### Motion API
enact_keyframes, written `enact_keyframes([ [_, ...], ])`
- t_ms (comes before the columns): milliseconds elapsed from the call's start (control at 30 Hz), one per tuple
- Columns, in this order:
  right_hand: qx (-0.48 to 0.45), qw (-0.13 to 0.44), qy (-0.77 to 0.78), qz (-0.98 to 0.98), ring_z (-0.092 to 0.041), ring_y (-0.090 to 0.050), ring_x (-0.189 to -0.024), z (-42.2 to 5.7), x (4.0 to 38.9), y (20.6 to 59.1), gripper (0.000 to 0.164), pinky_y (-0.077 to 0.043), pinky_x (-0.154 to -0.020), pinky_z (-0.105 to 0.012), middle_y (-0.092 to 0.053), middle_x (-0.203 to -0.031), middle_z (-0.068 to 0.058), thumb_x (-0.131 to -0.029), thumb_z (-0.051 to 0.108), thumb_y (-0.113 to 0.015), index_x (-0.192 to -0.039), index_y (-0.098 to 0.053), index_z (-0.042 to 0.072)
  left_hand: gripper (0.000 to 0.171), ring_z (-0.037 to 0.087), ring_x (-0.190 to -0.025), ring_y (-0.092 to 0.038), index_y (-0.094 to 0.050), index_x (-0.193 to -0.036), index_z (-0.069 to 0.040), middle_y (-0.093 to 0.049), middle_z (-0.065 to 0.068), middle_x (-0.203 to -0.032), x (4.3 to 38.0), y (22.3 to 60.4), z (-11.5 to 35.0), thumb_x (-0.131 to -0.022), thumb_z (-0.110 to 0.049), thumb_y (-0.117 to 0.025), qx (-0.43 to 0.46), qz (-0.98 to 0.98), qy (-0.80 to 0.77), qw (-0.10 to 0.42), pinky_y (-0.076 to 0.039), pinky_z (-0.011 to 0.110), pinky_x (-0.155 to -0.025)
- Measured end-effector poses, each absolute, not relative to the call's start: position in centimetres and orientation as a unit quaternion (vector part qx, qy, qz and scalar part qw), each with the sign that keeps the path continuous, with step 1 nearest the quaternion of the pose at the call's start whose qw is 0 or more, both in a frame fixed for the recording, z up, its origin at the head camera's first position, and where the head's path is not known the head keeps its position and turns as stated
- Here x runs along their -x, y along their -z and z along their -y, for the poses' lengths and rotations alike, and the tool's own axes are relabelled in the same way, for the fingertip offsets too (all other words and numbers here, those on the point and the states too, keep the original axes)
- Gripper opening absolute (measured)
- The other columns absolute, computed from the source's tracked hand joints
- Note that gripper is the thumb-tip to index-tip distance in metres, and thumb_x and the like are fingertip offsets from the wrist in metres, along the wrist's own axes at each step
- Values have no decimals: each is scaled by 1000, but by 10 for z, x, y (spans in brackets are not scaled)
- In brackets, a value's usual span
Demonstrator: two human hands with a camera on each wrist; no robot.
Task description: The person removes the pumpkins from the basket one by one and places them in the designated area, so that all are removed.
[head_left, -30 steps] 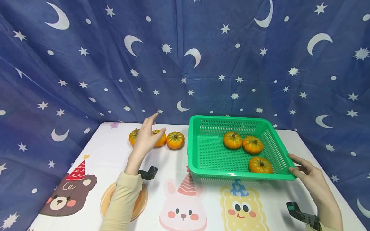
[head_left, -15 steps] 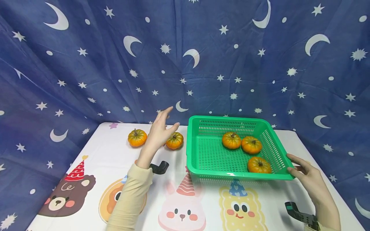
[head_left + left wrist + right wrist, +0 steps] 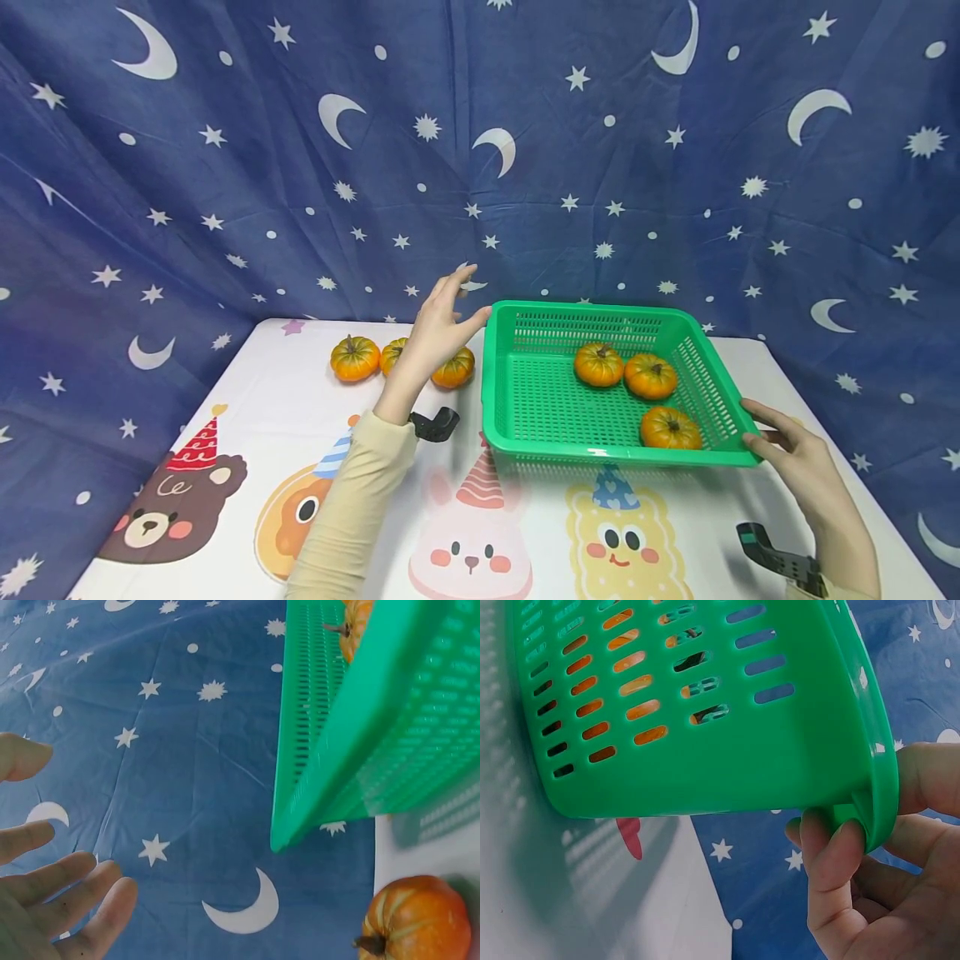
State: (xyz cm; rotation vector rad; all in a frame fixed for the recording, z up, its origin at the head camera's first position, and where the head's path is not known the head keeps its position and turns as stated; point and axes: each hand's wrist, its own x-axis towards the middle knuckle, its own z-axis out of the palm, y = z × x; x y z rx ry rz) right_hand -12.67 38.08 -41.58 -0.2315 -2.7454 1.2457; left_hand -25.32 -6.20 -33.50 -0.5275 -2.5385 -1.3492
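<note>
While the right hand [image 3: 806, 458] pinches the green basket [image 3: 540, 408] by its rim at the near right corner, how's the left hand [image 3: 438, 333] looking?

— Spread, thumb well away from the fingers, up in the air near the basket's far left corner. Left wrist view shows a gap between hand and basket.

— Cool, and the pumpkins?

— Three inside: a pair [image 3: 598, 364] side by side toward the back, plus a single one [image 3: 670, 428] by the front, right of center. Another row of three [image 3: 355, 358] sits on the white table [image 3: 255, 367] left of the basket, the middle one partly hidden behind the left arm.
</note>
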Motion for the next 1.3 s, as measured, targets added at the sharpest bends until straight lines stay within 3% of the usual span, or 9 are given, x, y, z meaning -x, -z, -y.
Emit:
enact_keyframes([
  [133,79,60,-408,908,10,-49,-82,-381,127,416,55,-41,-65,-10,-43,-113,8,-96,22,-57,-144,-41,1,63,27,-129,-49,-36,-148,-20,-36,9,-152,257,333,54,-91,-28,-64,188,861,461,104,-49,47,-99],
  [333,82,60,-404,909,10,-48,-82,-382,127,415,55,-41,-66,-10,-43,-115,2,-96,22,-56,-144,-41,1,64,24,-130,-48,-35,-148,-22,-41,6,-147,261,328,39,-91,-30,-64,198,860,462,92,-49,44,-100],
  [567,76,68,-408,907,11,-49,-81,-383,127,416,54,-42,-65,-9,-42,-109,15,-96,21,-57,-143,-42,0,64,23,-130,-49,-33,-149,-24,-44,6,-142,266,319,20,-92,-33,-62,216,857,461,75,-49,41,-99],
  [733,71,71,-410,906,12,-48,-83,-383,128,416,54,-42,-66,-9,-43,-118,-1,-96,21,-56,-143,-41,-1,64,23,-128,-49,-32,-149,-24,-43,7,-143,270,314,7,-93,-34,-61,224,858,457,68,-50,39,-97],
  [967,78,65,-403,910,12,-47,-81,-381,127,415,54,-42,-65,-9,-43,-118,-3,-96,20,-56,-143,-41,-2,64,22,-127,-49,-32,-149,-24,-43,8,-145,271,312,-9,-93,-33,-61,236,855,459,56,-50,38,-96],
  [1167,78,60,-403,910,13,-46,-81,-381,127,415,54,-42,-65,-10,-40,-122,-15,-97,20,-55,-143,-40,-3,63,24,-126,-50,-33,-149,-24,-45,7,-143,275,312,-26,-93,-33,-62,249,846,468,50,-50,38,-95],
  [1300,74,64,-407,908,14,-47,-83,-380,127,415,54,-43,-65,-10,-38,-122,-14,-97,21,-55,-144,-40,-2,63,24,-127,-51,-33,-149,-24,-45,7,-144,278,314,-36,-93,-33,-61,252,844,472,36,-49,39,-97],
])
